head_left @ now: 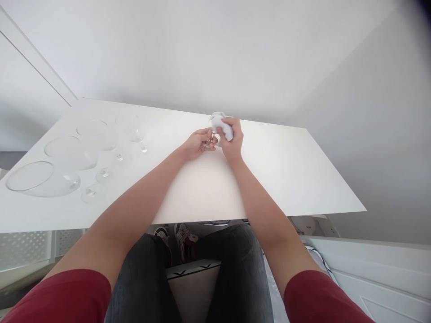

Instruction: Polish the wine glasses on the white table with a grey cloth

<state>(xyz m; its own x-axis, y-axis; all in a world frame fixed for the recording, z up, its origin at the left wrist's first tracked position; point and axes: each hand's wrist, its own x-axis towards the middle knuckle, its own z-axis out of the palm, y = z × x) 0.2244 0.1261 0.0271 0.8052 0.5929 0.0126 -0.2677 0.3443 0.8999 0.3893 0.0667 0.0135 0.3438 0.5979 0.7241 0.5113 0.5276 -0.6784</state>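
Over the back half of the white table (276, 175), my two hands are close together. My right hand (234, 139) is closed on a crumpled white cloth (220, 124). My left hand (201, 142) is beside it with curled fingers, around what looks like a clear glass. Only faint transparent edges of that glass show between the fingers, and its shape is hard to make out. The cloth touches or nearly touches the left fingertips.
Several clear stemmed glasses stand on the table's left side, among them a large wine glass (43, 179) at the near left. The wall (202, 58) rises behind the table. My legs (232, 269) are below its front edge, and a white panelled surface (377, 269) is at right.
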